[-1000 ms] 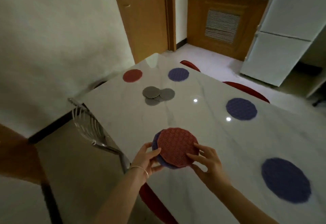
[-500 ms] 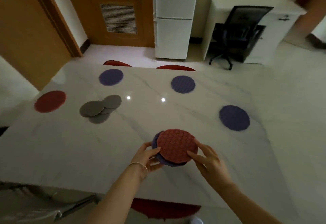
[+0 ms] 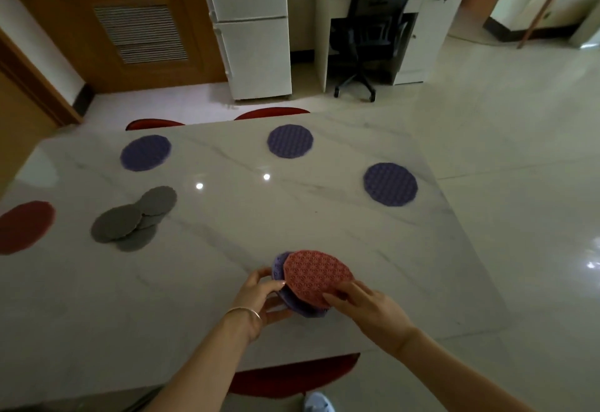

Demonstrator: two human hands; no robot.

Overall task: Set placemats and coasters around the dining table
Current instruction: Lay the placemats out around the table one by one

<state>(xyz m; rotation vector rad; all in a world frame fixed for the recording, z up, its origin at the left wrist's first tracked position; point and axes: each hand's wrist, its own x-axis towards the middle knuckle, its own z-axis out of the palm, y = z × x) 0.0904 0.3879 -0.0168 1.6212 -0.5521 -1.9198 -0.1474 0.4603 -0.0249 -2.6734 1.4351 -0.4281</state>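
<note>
Above the near part of the white marble table (image 3: 227,281) I hold a small stack of round placemats: a red placemat (image 3: 313,277) on top of a purple placemat (image 3: 293,303). My left hand (image 3: 259,298) grips the stack's left edge. My right hand (image 3: 363,306) pinches the red one's near right edge. Three purple placemats lie on the table: far left (image 3: 145,152), far middle (image 3: 290,141), right (image 3: 390,184). A red placemat (image 3: 24,226) lies at the left edge. Several grey coasters (image 3: 134,218) sit in an overlapping pile left of centre.
Red chair seats show at the table's far edge (image 3: 271,113) and under its near edge (image 3: 292,376). Beyond stand a white fridge (image 3: 253,22), a wooden cabinet (image 3: 130,28) and a black office chair (image 3: 370,32) at a white desk. Glossy tiled floor lies to the right.
My view has swung right around the table, from its end to its long side. Both hands have kept hold of the red and purple stack, now lower over the near edge.
</note>
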